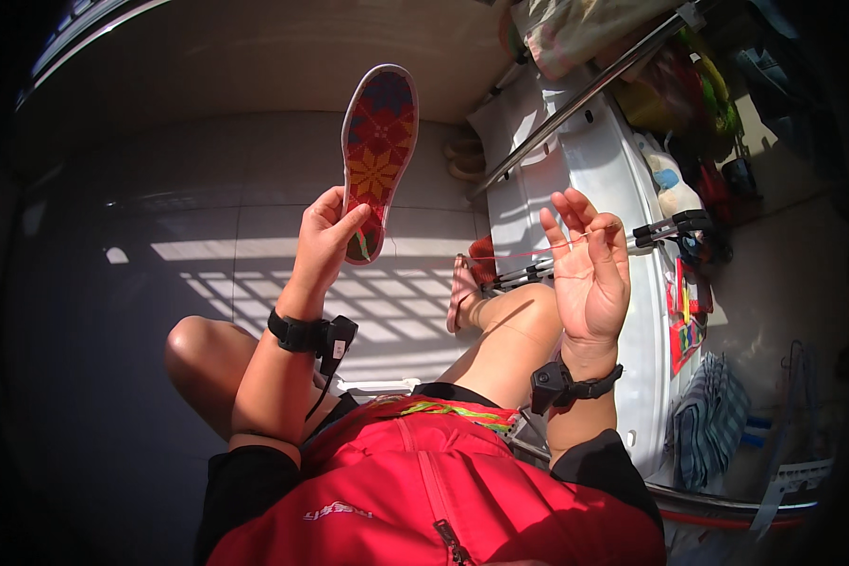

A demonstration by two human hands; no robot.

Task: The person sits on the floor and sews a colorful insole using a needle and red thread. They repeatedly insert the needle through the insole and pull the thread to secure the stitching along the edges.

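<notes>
An embroidered insole [376, 148] with a white edge stands upright in my left hand [329, 230], gripped near its heel end by thumb and fingers. Yellow, red and blue star-like stitching covers most of its face. Some light green thread [363, 244] shows at the heel, beside my thumb. To the right, my right hand [588, 272] is raised with the palm towards me. Its thumb and forefinger pinch a thin needle [614, 226], mostly hidden by the fingers. A red thread [516, 255] stretches left from this hand towards the insole and fades from sight before it.
Multicoloured thread skeins [460, 409] lie across my lap. A white slatted bench or rack [601, 170] with metal rails [580, 99] stands close on my right. Beyond it are a plush toy [672, 180], a red packet [686, 339] and folded checked cloth [707, 424]. Slippers [465, 159] rest on the tiled floor [184, 177].
</notes>
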